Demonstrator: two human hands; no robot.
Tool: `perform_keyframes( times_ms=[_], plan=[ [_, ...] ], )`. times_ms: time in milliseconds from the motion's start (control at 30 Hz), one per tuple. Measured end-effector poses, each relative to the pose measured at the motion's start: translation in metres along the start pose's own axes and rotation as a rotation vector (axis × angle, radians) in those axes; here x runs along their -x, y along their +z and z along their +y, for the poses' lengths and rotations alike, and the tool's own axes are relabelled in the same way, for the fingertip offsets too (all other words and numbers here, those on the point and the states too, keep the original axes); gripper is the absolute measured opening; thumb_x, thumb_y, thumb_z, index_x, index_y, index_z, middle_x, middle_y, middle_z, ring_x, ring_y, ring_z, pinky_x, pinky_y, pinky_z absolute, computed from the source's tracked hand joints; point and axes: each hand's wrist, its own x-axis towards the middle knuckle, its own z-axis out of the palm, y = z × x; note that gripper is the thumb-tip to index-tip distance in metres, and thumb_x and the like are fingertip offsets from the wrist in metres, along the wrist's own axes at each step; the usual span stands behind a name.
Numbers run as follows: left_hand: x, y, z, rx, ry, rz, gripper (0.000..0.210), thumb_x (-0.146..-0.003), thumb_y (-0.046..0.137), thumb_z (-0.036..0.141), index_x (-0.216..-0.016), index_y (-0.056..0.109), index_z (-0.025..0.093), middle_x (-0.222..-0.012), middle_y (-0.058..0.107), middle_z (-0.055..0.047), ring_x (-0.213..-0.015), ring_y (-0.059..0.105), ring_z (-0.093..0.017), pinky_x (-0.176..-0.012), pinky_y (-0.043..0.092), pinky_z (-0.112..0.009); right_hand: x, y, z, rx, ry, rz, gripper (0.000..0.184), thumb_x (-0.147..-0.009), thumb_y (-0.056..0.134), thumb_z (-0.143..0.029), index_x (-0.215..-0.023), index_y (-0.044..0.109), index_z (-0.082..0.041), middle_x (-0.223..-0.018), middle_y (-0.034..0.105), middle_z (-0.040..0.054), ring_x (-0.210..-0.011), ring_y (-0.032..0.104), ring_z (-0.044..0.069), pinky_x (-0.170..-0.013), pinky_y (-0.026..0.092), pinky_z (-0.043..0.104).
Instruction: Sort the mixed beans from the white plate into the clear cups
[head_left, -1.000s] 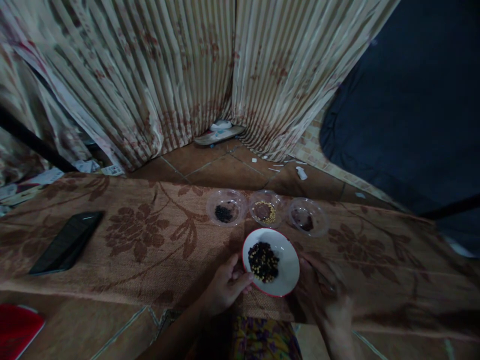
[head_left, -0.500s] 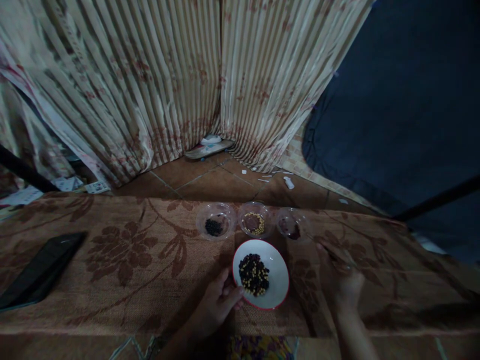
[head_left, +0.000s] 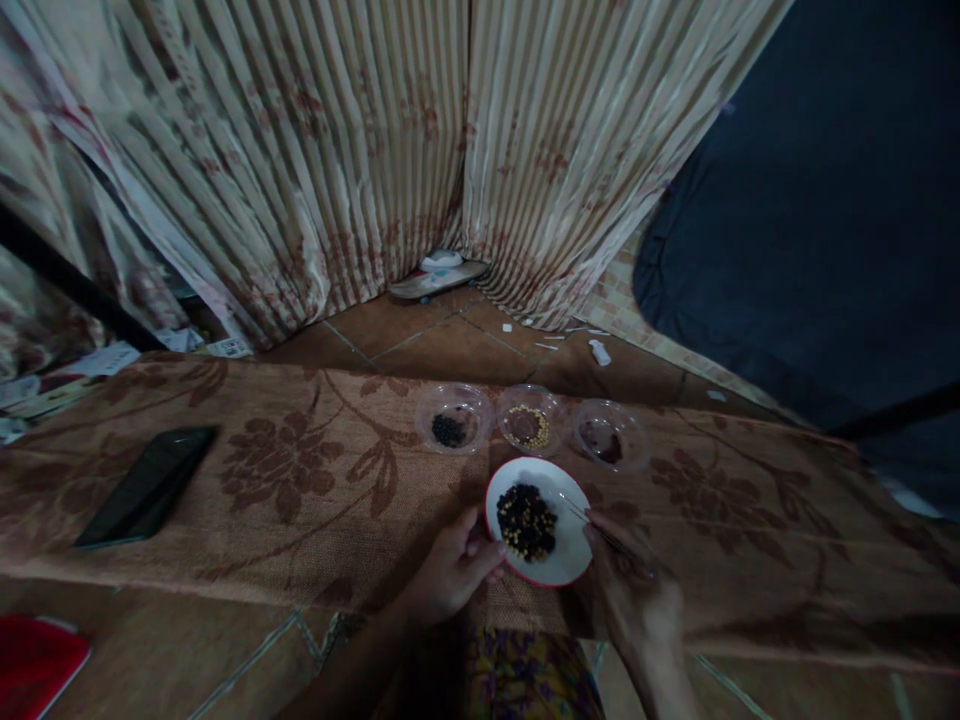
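Note:
My left hand grips the near left rim of a white bowl with a red edge, tilted a little. Inside it lies a mixed heap of dark and yellow beans. Slim metal tweezers are pinched in my right hand, their tips over the bowl's right inner side. I cannot make out anything between the tips. Just beyond the bowl stand three clear plastic cups: the left cup holds black beans, the middle cup yellow ones, the right cup a few dark red ones.
A brown floral cloth covers the narrow table. A dark phone or tablet lies at its left. Behind are striped curtains, a skateboard on the tiled floor and a large dark cover at the right.
My right hand has moved left with the tweezers, from beside the right cup to over the bowl. My left hand keeps its hold on the bowl. The camera view has shifted somewhat.

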Motion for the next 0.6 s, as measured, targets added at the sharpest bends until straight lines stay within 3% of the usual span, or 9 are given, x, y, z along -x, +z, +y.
perform_keyframes(
  times_ms=[200, 600],
  plan=[
    [0.001, 0.002, 0.003, 0.015, -0.011, 0.002, 0.055, -0.083, 0.065, 0.047, -0.124, 0.049, 0.014, -0.075, 0.064, -0.001, -0.062, 0.06, -0.013, -0.062, 0.051, -0.027, -0.005, 0.009, 0.007, 0.167, -0.214, -0.045, 0.023, -0.089, 0.058, -0.038, -0.095, 0.074, -0.023, -0.098, 0.071, 0.0073, -0.091, 0.066, 0.02, -0.079, 0.053, 0.033],
    [0.001, 0.003, 0.005, 0.027, 0.014, 0.007, 0.05, -0.083, 0.065, 0.047, -0.119, 0.052, 0.016, -0.074, 0.063, 0.0, -0.061, 0.06, -0.013, -0.058, 0.05, -0.025, -0.01, 0.02, 0.008, 0.304, -0.413, -0.013, 0.023, -0.092, 0.054, -0.034, -0.095, 0.074, -0.021, -0.092, 0.072, 0.0071, -0.085, 0.065, 0.02, -0.078, 0.051, 0.035]
  ],
)
